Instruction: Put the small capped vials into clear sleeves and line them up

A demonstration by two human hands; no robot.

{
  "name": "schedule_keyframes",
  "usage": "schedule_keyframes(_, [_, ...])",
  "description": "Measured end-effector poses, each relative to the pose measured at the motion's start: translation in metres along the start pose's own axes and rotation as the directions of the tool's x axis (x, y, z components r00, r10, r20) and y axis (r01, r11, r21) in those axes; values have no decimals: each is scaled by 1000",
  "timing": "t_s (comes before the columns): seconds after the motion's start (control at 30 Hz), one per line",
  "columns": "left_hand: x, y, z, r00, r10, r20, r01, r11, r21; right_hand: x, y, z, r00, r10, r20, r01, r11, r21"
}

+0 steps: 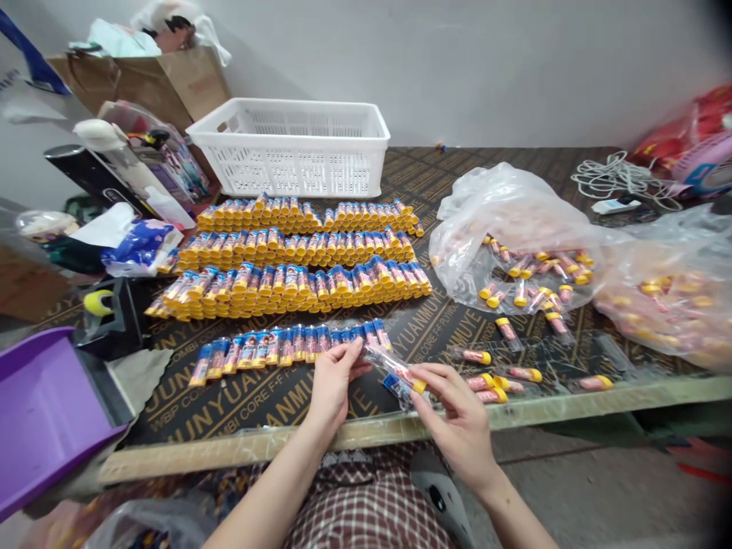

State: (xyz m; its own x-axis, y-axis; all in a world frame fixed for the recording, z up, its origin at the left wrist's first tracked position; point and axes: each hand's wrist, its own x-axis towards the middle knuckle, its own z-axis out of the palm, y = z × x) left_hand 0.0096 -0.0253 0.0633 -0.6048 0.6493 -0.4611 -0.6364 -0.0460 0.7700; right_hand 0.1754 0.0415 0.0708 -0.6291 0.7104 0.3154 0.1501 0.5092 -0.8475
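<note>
Between my hands is a clear plastic tube [394,364] with a yellow cap at its right end and pink contents. My left hand [335,381] pinches the tube's clear left end with thumb and fingers. At the yellow cap, my right hand [454,415] has its fingers closed on the tube. Small blue packets [400,390] lie on the table just under the tube. Behind my left hand stretches a short row of blue-topped, yellow-based tubes [260,348]. Several loose yellow-capped tubes [486,383] lie to the right of my right hand.
Stacked rows of tubes [297,286] fill the middle of the dark table [229,412]. Behind them stands a white basket [297,160]. Plastic bags of tubes [503,198] are at right. A purple dustpan [51,412] and a tape dispenser [117,320] are at left.
</note>
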Motion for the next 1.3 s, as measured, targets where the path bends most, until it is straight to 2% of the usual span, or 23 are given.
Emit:
schedule_keyframes(0.1, [-3,1,3,997,16,80,-16,1000,-5,0,1,2,996,22,89,-27,998,53])
schedule_keyframes(0.27, [-10,7,8,984,-66,167,68,998,-6,1,6,5,994,-3,112,-8,995,96])
schedule_keyframes(0.4, [-16,8,9,932,-188,311,156,980,124,6,9,4,995,-74,69,77,996,-36])
schedule_keyframes(0.47, [-20,6,10,907,-237,348,188,967,171,9,10,2,987,-114,110,117,993,-25])
schedule_keyframes(0.6, [-24,1,12,890,-267,369,207,959,195,13,11,-1,960,-135,246,114,988,100])
schedule_keyframes(0.67, [-25,-1,13,886,-272,375,212,958,193,12,12,-2,952,-134,277,96,985,146])
schedule_keyframes(0.93, [-25,-2,12,891,-272,362,209,956,205,11,14,0,961,-125,246,66,969,237])
schedule_keyframes(1.2, [-27,-4,13,889,-271,370,220,960,175,10,11,3,957,-122,262,59,969,239])
schedule_keyframes(1.3, [-19,3,11,907,-221,357,164,969,184,22,17,-9,947,-108,301,85,992,89])
